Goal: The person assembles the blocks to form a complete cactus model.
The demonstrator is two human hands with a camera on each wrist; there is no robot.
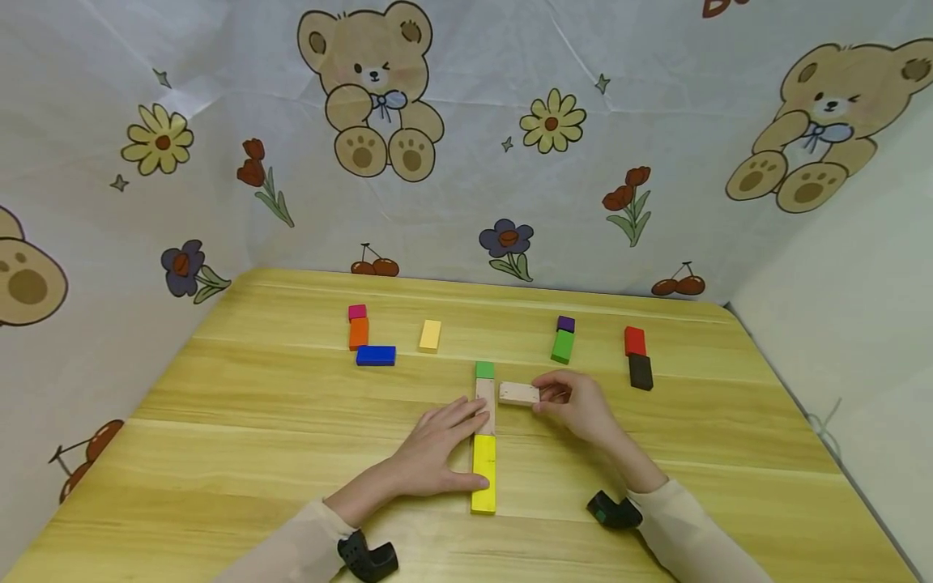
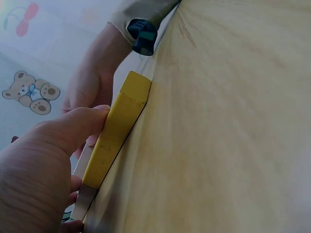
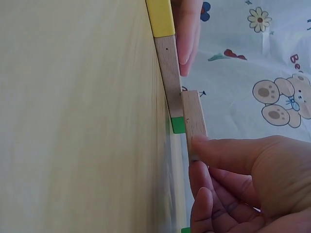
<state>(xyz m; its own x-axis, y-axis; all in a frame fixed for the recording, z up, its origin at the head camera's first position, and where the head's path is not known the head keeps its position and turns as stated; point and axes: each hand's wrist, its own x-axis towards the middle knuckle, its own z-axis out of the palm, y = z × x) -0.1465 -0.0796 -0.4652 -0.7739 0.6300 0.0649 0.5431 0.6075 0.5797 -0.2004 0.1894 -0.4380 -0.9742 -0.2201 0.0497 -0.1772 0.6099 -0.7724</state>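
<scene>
A straight row of blocks runs away from me in the head view: a long yellow block [image 1: 484,455] nearest, a plain wooden block [image 1: 486,389] in the middle and a small green block [image 1: 484,370] at the far end. My left hand [image 1: 426,457] rests on the row from the left, thumb on the yellow block and fingertips on the wooden one, fingers fairly straight. Just right of the row, my right hand [image 1: 581,405] pinches another plain wooden block [image 1: 518,394] by its right end. In the right wrist view this held block [image 3: 195,116] appears raised off the tabletop.
Behind the row on the wooden table [image 1: 255,421] lie pink [image 1: 357,312], orange [image 1: 359,334] and blue [image 1: 376,355] blocks, plus a pale yellow one [image 1: 430,336]. Farther right are purple [image 1: 565,324], green [image 1: 562,346], red [image 1: 635,341] and black [image 1: 641,372] blocks.
</scene>
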